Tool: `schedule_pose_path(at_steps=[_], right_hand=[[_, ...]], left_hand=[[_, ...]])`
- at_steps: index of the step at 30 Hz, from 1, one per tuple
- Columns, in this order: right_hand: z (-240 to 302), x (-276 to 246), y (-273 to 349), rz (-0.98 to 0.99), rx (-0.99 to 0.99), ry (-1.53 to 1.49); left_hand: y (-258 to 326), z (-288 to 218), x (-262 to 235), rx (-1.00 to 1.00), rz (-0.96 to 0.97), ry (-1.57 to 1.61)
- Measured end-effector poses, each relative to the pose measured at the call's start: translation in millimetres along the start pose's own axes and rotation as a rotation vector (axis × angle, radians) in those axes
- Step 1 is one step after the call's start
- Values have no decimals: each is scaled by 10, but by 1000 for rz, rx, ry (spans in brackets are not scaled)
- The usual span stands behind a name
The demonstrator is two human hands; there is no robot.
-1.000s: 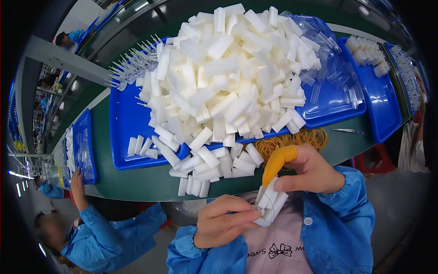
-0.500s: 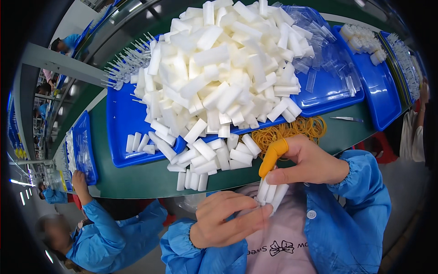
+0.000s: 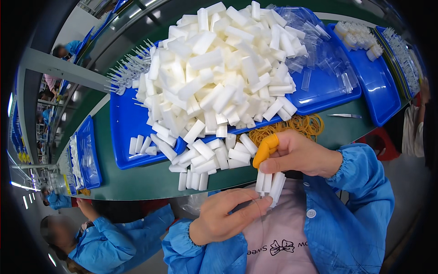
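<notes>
I see a green table [image 3: 137,182] carrying a blue tray [image 3: 125,130] heaped with white foam sticks [image 3: 219,77]; yellow rubber bands [image 3: 296,125] lie near the table's front edge. My right hand [image 3: 301,155], its forefinger in an orange cot, is closed on a small bundle of sticks [image 3: 269,185] just off that edge. My left hand [image 3: 226,219] pinches the bundle's lower end. Compared with a second ago, the bundle sits lower and the hands are farther apart.

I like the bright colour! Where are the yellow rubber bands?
In the head view, the yellow rubber bands lie on the green table, right of centre, just beyond the right hand, beside the white foam blocks.
</notes>
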State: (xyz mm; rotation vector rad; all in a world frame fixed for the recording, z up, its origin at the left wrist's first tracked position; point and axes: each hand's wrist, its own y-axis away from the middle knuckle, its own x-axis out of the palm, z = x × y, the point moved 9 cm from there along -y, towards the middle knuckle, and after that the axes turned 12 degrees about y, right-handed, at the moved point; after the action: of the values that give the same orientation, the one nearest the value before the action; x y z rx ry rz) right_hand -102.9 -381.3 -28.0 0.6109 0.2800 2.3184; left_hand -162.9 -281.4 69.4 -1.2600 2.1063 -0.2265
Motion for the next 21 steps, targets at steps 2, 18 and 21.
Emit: schedule_pose_path(at_steps=[2,18,21], right_hand=[[-7,-13,-2,-7,-5,5],[-17,2,-63,25,-21,21],[-16,-5,-59,15,-18,13]], left_hand=[[10,10,10,15,10,-31],[-20,66,-5,-49,-11,-56],[-19,76,-3,-54,-20,-61]])
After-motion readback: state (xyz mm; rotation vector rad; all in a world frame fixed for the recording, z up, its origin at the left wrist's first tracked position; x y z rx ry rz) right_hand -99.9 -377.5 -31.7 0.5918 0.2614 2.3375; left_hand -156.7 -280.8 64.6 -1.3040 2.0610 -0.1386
